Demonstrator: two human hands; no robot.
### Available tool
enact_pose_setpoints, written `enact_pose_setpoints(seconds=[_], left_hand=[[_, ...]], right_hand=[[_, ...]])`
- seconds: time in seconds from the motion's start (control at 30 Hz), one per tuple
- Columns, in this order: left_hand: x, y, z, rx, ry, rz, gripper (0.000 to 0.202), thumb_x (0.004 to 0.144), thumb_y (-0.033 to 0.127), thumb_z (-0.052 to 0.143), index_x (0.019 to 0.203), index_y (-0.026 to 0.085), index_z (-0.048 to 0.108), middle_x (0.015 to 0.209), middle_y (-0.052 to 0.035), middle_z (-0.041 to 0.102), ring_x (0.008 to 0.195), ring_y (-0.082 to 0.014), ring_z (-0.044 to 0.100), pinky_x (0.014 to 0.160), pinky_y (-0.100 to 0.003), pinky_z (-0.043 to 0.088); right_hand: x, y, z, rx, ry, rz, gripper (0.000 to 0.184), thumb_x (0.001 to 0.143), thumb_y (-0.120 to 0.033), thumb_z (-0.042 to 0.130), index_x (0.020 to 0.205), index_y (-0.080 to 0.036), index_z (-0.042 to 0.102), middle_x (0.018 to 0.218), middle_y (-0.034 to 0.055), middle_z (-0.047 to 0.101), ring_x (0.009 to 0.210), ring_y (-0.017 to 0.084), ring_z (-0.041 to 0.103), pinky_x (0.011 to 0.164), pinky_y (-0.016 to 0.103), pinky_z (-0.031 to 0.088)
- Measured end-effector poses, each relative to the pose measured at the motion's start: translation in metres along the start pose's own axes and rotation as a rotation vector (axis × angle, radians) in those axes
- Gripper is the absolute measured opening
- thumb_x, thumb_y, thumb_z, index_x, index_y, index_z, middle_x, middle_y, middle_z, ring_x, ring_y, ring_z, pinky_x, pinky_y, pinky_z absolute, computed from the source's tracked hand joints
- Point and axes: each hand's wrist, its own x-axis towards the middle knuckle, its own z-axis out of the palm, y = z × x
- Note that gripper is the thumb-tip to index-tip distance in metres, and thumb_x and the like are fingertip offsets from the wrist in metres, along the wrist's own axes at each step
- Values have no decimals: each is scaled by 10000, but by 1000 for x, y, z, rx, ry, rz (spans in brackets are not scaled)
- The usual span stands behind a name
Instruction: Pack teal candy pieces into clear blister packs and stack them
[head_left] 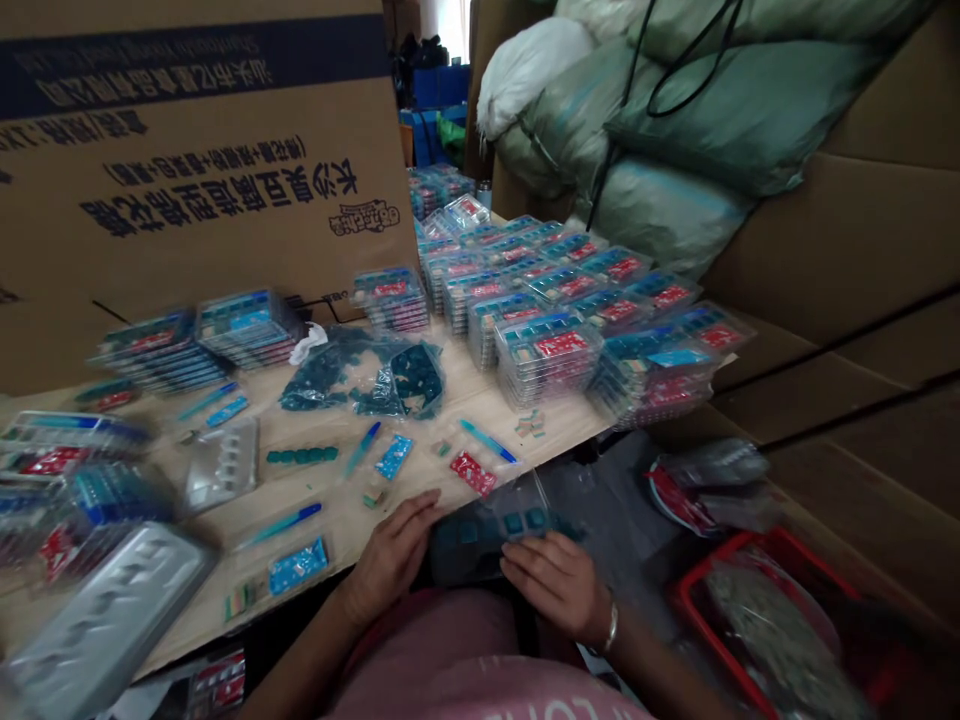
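Right grip (pixel 559 580) bends over the dark tray (pixel 472 540), thumb hidden; whether it or the left grip (pixel 397 548) clamps, I can't tell. From there, the tray runs lengthwise leftward.

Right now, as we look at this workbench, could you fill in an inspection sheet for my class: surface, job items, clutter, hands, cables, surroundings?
Surface: tan tabletop, largely covered with goods.
Job items: dark tray with teal squares, at the table's near edge; red packet, blue packet and a blue pen on the tabletop; stacked plastic packs behind.
Clutter: plastic bag of teal pieces; silvery moulded tray at the left.
Hands: right hand has fingers on the dark tray; left hand is beside it, contact unclear.
Cables: black cord over sacks; whether it's electrical, can't tell.
Surroundings: printed carton, green sacks, red basket.
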Motion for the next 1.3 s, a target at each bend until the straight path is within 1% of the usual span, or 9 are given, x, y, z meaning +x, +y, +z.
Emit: enact_pose_setpoints(seconds=[0.13,0.3,0.43,0.57,0.73,0.97,1.07,1.2,1.3], left_hand=[[48,-18,6,129,-99,-152,321,892,114,382,1123,199,588,1133,-96,649,1069,-206,575,944,-422,457],[104,-33,14,256,-325,-289,243,837,75,438,856,170,661,872,-90,682,902,-212,599,870,-365,456],[118,-39,18,256,-392,-332,258,778,13,437,817,156,648,849,-111,677,875,-226,618,796,-339,463],[130,-42,22,225,-449,-357,236,764,13,445,801,148,635,818,-130,677,837,-248,639,763,-349,455],[141,-44,13,151,-447,-404,222,637,-23,499,683,171,597,667,-51,639,720,-212,627,679,-299,441],[125,-49,-5,-76,-243,-489,139,616,64,525,647,193,484,563,59,521,555,-104,528,555,-203,395],[106,-50,-15,-288,-48,-582,117,632,166,570,667,197,462,591,56,538,571,-101,544,576,-208,426],[73,-51,-44,-737,278,-795,265,539,231,692,683,190,473,582,51,578,542,-96,536,550,-210,421],[49,-48,-66,-837,350,-855,297,523,223,718,698,186,481,554,55,582,519,-90,522,517,-197,394]], right_hand=[[-6,21,-3,-74,12,110,208,902,-101,475,990,-171,649,887,74,720,886,162,625,720,298,463],[-24,54,-22,-244,71,284,167,853,-77,562,956,-189,632,867,69,707,826,174,627,706,300,456],[-37,68,-34,-354,70,384,157,845,-82,571,929,-201,629,865,59,702,803,173,626,716,301,453],[-35,69,-28,-326,72,391,148,849,-84,565,924,-196,627,860,60,701,803,171,623,719,300,448],[-25,65,-17,-271,125,385,143,853,-91,565,927,-199,623,873,61,699,810,170,626,712,304,447],[2,68,-6,-183,163,336,142,853,-81,545,912,-183,623,832,66,696,792,168,615,685,301,462],[20,64,7,-110,181,290,138,850,-66,541,892,-173,617,818,66,693,785,165,607,682,301,462],[35,36,32,87,145,127,111,870,-90,536,903,-154,620,868,67,699,822,160,603,691,298,456],[36,9,53,222,65,-58,87,876,-106,544,854,-137,622,852,48,692,792,147,590,656,281,431]])
